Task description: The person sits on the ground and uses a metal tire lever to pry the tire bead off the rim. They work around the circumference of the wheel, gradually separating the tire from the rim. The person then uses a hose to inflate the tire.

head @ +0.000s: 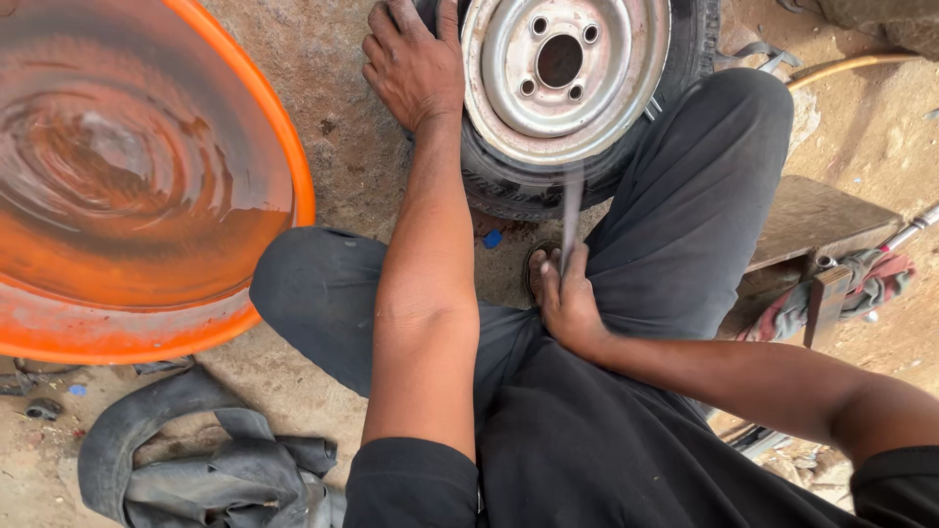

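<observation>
Two hands are ours: our left hand point(411, 61) lies spread, palm down, on the tyre point(509, 181) beside the grey steel rim point(562, 73). Our right hand point(565, 298) is closed around a blurred metal bar point(571, 210) reaching toward the rim's edge. The wheel lies flat between our knees. Left stands an orange water tub point(289, 147); a slack inner tube point(215, 469) lies below it.

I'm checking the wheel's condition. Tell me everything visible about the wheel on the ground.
The wheel lies flat on the dirt between the person's legs: a worn silver steel rim with a centre hole and bolt holes, inside a black tyre. The left hand presses its edge; a blurred metal bar held by the right hand meets the tyre's near side.
</observation>
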